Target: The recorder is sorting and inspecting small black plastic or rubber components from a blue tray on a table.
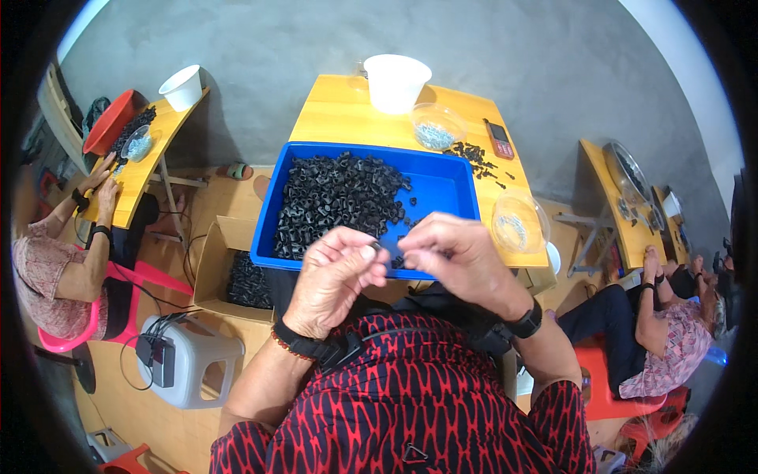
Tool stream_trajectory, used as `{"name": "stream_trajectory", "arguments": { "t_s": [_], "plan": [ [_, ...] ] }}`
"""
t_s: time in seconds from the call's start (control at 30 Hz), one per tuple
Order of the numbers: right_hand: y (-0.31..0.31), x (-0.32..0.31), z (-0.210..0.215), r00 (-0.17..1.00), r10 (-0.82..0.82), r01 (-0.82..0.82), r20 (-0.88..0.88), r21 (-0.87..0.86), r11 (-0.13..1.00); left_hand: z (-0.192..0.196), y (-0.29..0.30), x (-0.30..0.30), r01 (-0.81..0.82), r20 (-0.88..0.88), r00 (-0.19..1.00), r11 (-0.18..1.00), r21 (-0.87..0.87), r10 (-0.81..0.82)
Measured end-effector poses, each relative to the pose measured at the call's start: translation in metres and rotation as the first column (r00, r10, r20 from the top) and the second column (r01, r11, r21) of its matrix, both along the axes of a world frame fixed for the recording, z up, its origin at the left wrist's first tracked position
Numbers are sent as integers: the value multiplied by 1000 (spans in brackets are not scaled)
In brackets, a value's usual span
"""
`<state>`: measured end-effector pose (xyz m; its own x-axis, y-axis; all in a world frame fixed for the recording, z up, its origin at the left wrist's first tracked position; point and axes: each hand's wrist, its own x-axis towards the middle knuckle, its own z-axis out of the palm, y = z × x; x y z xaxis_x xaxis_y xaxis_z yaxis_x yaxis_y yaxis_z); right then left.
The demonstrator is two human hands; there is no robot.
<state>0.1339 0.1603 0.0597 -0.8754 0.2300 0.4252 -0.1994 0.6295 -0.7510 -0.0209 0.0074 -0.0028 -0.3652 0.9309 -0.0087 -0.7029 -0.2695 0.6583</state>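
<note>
Right over the blue tray (pixel 442 186) heaped with black plastic parts (pixel 335 201), the left hand (pixel 332 276) and right hand (pixel 454 257) pinch one small black part (pixel 385 249) between fingertips. A loose grip could drop it, probably back among the heap.

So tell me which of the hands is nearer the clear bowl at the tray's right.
Right. The right hand is just left of the clear bowl, slightly below it. The left hand is farther left, beyond the right hand, in front of the blue tray.
</note>
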Motion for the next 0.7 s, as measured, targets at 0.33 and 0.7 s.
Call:
{"name": "stream_trajectory", "arguments": {
  "t_s": [0.33,0.7],
  "plan": [
    [71,-14,-14,884,-318,396,344,-187,899,-6,3,-14,-396,8,918,918,19,396],
    [77,-60,-43,840,-226,28,493,376,926,-4,2,-14,-391,19,920,921,8,390]
  ]
}}
